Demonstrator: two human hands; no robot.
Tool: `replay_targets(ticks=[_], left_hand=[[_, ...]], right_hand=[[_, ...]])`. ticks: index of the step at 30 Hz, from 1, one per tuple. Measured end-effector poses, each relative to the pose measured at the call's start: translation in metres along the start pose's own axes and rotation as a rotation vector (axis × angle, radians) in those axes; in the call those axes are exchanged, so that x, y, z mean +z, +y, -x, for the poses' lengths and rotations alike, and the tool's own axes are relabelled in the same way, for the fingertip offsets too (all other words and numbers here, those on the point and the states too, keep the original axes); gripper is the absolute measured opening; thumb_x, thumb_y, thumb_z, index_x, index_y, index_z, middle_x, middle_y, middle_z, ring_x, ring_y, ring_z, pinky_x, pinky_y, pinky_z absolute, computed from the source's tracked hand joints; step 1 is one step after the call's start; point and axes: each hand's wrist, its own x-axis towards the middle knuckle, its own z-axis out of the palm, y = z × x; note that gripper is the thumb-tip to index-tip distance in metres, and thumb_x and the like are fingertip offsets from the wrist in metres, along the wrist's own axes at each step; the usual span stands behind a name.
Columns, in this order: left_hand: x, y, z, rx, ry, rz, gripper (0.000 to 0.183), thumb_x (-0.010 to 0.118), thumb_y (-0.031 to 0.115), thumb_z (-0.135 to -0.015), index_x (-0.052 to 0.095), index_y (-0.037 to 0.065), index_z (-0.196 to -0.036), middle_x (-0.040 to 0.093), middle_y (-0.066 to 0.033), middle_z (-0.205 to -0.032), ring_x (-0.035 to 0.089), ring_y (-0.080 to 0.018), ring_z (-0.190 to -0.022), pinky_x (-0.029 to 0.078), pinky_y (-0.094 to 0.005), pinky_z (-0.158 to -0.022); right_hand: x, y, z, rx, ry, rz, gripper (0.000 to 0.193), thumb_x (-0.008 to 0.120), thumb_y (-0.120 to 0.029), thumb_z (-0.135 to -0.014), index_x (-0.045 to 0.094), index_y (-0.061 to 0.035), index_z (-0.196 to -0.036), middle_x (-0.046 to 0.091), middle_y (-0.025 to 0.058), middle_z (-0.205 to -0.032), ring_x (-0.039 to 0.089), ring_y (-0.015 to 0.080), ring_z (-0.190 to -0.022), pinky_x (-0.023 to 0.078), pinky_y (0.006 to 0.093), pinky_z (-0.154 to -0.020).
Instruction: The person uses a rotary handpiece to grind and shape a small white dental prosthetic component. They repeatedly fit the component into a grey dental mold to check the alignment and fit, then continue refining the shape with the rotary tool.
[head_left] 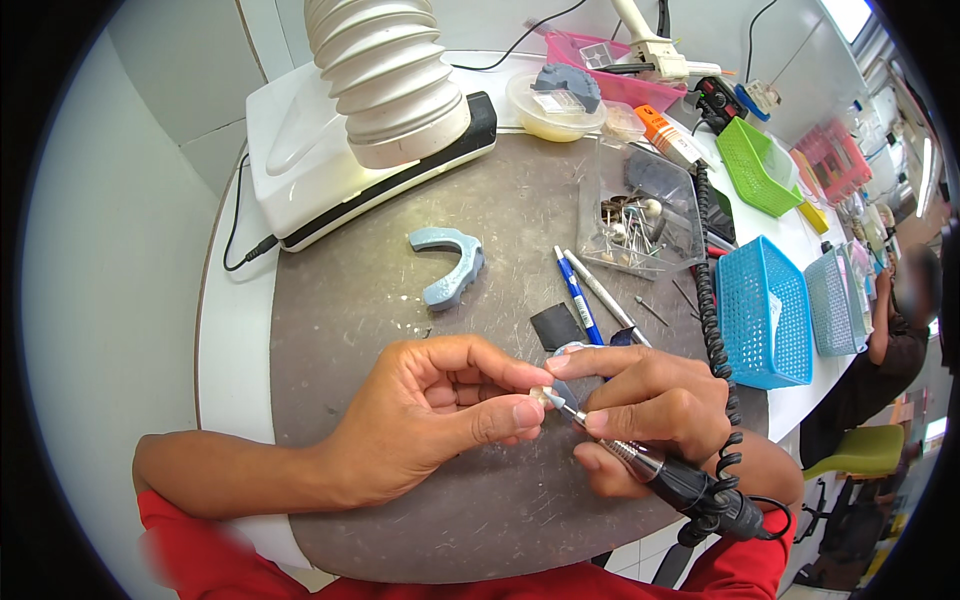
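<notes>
My left hand [425, 420] pinches a small cream-coloured dental crown [539, 396] between thumb and forefinger, above the near middle of the bench. In my right hand [665, 405] is a black and silver rotary handpiece [690, 482], gripped like a pen. Its pale blue pointed tip [556, 401] meets the crown, or comes very close to it. My two hands nearly touch at the fingertips. Farther off lies a blue-grey arch-shaped dental model [466, 268], with pale crumbs beside it. A dark square sheet [557, 327] lies just beyond my right hand.
A coiled black cord [706, 290] runs down to the handpiece. Blue pen [578, 295] and silver pen [600, 290] lie near a clear box of burs [640, 250]. A white ribbed suction hose [385, 90] hangs far left. Blue baskets [765, 345] stand right; another person [905, 320] sits beyond.
</notes>
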Motion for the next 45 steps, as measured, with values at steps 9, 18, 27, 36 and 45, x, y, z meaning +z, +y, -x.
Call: replay_targets(ticks=[9,18,27,36,45], left_hand=[[0.0001,-0.0001,0.0003,0.003,0.002,0.000,0.021,0.067,-0.002,-0.088,0.062,-0.002,-0.108,0.065,-0.0130,-0.109,0.068,-0.0172,-0.092,0.059,-0.0308,-0.083],[0.0008,0.0009,0.0003,-0.003,0.009,-0.016,0.021,0.067,-0.003,-0.088,0.062,-0.002,-0.108,0.065,-0.0126,-0.109,0.068,-0.0167,-0.092,0.059,-0.0302,-0.083],[-0.0004,-0.0012,-0.0006,0.007,-0.001,0.023,0.019,0.067,0.000,-0.089,0.063,-0.002,-0.108,0.067,-0.0143,-0.106,0.068,-0.0174,-0.090,0.058,-0.0310,-0.081],[-0.0001,-0.0007,-0.0007,-0.002,-0.008,0.021,0.019,0.067,0.004,-0.090,0.064,-0.002,-0.108,0.068,-0.0152,-0.105,0.068,-0.0177,-0.089,0.058,-0.0313,-0.081],[0.0001,-0.0001,-0.0013,-0.004,-0.012,-0.007,0.019,0.065,0.004,-0.091,0.065,-0.003,-0.109,0.068,-0.0157,-0.104,0.068,-0.0173,-0.088,0.058,-0.0305,-0.080]], right_hand=[[0.0016,-0.0007,-0.0002,-0.002,0.014,0.003,0.034,0.079,-0.005,-0.076,0.056,-0.0084,-0.100,0.064,0.0072,-0.083,0.069,0.0352,-0.099,0.060,0.0434,-0.080],[0.0013,0.0013,0.0017,-0.008,0.018,0.010,0.032,0.079,-0.006,-0.077,0.056,-0.0077,-0.100,0.064,0.0077,-0.084,0.069,0.0353,-0.099,0.060,0.0441,-0.082],[0.0008,0.0003,-0.0002,-0.005,-0.003,0.006,0.033,0.079,-0.005,-0.076,0.057,-0.0064,-0.101,0.064,0.0094,-0.085,0.069,0.0360,-0.100,0.058,0.0482,-0.087],[0.0010,0.0017,0.0008,-0.003,0.011,0.007,0.033,0.079,-0.005,-0.076,0.057,-0.0066,-0.101,0.064,0.0094,-0.085,0.069,0.0357,-0.099,0.058,0.0482,-0.087],[0.0003,0.0024,0.0016,-0.004,0.009,0.023,0.035,0.079,-0.005,-0.075,0.056,-0.0067,-0.102,0.064,0.0090,-0.086,0.069,0.0352,-0.100,0.058,0.0464,-0.086]])
